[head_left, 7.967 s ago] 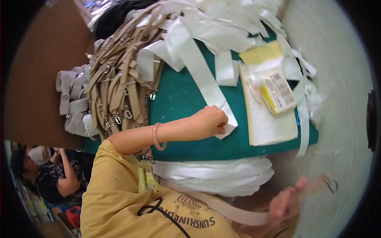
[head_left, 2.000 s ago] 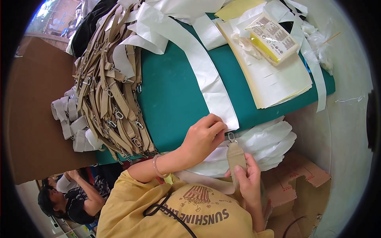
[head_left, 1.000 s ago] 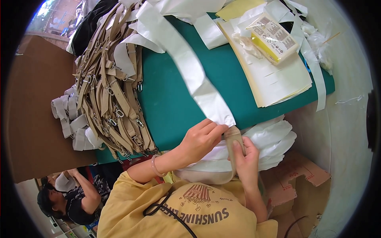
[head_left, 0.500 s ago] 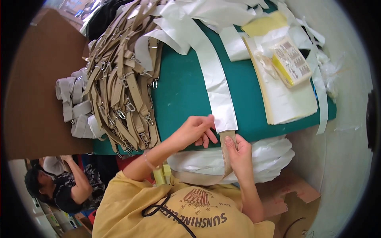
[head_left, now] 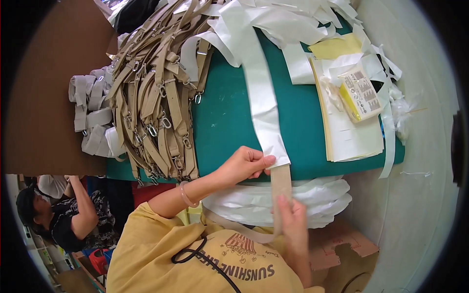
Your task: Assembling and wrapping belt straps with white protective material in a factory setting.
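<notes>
Farther down the flat tan fabric strap than half a second ago, the right hand, blurred, grips it just past the near edge of the green-topped counter; the left hand, loose-fingered then, now pinches the near end of the long glossy white strip, where the strap emerges from under it. A brown upright panel stands along the counter's left side, a pale wall beyond its right. Strip and strap make nearly one line, the long axis running from the far side to the near edge; past that edge the strap bends left before a bulky white bundle. Bare green flanks the strip: wider toward the heap of tan straps with silver clips on the left, narrower toward the white-and-yellow paper stack near the right edge.
</notes>
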{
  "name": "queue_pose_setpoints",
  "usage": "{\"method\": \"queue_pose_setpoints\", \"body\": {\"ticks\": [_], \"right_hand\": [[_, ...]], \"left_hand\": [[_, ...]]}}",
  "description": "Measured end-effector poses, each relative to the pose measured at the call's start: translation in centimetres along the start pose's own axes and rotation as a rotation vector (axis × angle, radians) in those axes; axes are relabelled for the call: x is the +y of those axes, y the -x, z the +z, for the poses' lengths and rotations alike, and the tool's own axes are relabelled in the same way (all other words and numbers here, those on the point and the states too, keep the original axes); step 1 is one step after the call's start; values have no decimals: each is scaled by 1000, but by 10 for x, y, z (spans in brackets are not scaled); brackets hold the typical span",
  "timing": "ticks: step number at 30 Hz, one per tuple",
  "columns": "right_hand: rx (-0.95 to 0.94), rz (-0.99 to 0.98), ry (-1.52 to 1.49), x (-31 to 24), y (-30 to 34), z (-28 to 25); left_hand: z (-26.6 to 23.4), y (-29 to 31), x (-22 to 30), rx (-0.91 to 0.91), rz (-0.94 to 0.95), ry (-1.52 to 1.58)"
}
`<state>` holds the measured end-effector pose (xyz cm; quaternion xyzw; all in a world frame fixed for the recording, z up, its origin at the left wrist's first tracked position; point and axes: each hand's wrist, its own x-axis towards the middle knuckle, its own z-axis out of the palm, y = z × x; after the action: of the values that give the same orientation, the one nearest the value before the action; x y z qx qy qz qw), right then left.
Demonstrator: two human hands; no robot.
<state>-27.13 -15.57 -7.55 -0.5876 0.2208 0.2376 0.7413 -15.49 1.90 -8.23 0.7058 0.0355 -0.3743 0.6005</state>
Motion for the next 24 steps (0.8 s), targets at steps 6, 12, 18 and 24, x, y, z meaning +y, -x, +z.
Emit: {"method": "queue_pose_setpoints", "body": {"ticks": [6,12,18,24], "right_hand": [[-72,-66,73,-16,-1,-17],[-198,173,-62,13,0,-44],[-401,161,-162,-19,-4,-59],[-218,47,193,-50,12,-37]], "left_hand": [[2,3,-18,-402,-124,535],[-10,29,3,46,909,-1367],[-12,-46,6,-345,1094,-1240],[36,-28,7,-251,1172,-1159]]}}
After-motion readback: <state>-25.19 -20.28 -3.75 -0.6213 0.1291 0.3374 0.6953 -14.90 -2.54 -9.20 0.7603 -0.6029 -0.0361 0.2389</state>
